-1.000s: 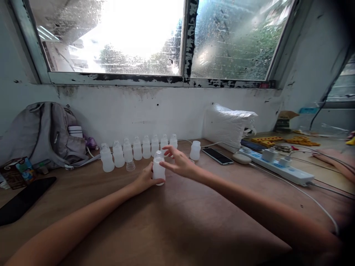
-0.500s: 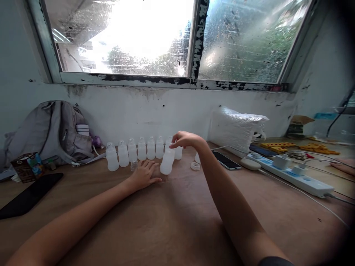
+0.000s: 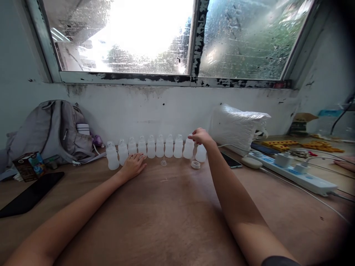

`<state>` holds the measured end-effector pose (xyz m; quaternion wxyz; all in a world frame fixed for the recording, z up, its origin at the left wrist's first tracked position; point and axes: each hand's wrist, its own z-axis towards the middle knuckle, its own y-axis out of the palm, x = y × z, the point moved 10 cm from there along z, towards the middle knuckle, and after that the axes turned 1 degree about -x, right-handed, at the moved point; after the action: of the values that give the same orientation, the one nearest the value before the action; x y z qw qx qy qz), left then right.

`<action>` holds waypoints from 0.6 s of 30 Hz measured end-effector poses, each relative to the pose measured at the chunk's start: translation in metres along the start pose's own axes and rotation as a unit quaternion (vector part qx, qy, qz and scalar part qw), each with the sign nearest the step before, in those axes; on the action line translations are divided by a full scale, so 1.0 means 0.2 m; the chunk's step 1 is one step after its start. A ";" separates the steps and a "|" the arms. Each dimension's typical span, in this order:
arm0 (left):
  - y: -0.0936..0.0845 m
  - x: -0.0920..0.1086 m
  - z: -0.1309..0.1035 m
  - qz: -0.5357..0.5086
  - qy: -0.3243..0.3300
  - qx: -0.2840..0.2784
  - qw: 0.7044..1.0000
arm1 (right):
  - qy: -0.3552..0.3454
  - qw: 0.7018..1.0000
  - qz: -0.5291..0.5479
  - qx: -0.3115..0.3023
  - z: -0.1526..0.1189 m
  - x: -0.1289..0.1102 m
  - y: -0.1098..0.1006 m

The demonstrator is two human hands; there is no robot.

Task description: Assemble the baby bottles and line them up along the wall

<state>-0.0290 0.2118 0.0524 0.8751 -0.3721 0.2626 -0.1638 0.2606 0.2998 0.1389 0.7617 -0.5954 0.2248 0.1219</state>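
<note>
Several frosted white bottles point(image 3: 151, 147) stand upright in a row near the wall. My right hand point(image 3: 200, 136) pinches the top of a bottle point(image 3: 188, 149) near the row's right end, beside the last bottle point(image 3: 200, 153). On the table in front of that bottle lies a white ring point(image 3: 195, 164). My left hand point(image 3: 133, 165) rests with fingers apart in front of the left part of the row, holding nothing. A small clear cap point(image 3: 163, 162) lies on the table right of my left hand.
At the left are a grey backpack point(image 3: 55, 129), a drink carton point(image 3: 29, 166) and a black tablet-like slab point(image 3: 33, 194). To the right are a white plastic package point(image 3: 235, 125), a phone point(image 3: 231, 160), a power strip point(image 3: 307, 179) with cables, and another person's hand point(image 3: 344, 163).
My right hand has carried the bottle rightwards into the row near its right end. My left hand has moved left, and the clear cap now lies further right.
</note>
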 end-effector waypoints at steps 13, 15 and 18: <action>-0.01 0.06 0.01 -0.005 0.020 -0.007 1.000 | 0.025 0.999 0.020 0.035 0.08 0.10 0.10; -0.02 0.11 0.02 -0.013 0.031 -0.013 0.999 | 0.010 0.999 0.022 0.032 0.07 0.08 0.10; -0.03 0.21 0.04 -0.057 0.051 -0.032 0.997 | -0.018 0.998 0.018 0.063 0.04 0.02 0.03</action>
<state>0.0089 0.1915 0.0474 0.8375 -0.4056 0.2905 -0.2231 0.2628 0.3091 0.1330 0.7995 -0.5394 0.2287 0.1322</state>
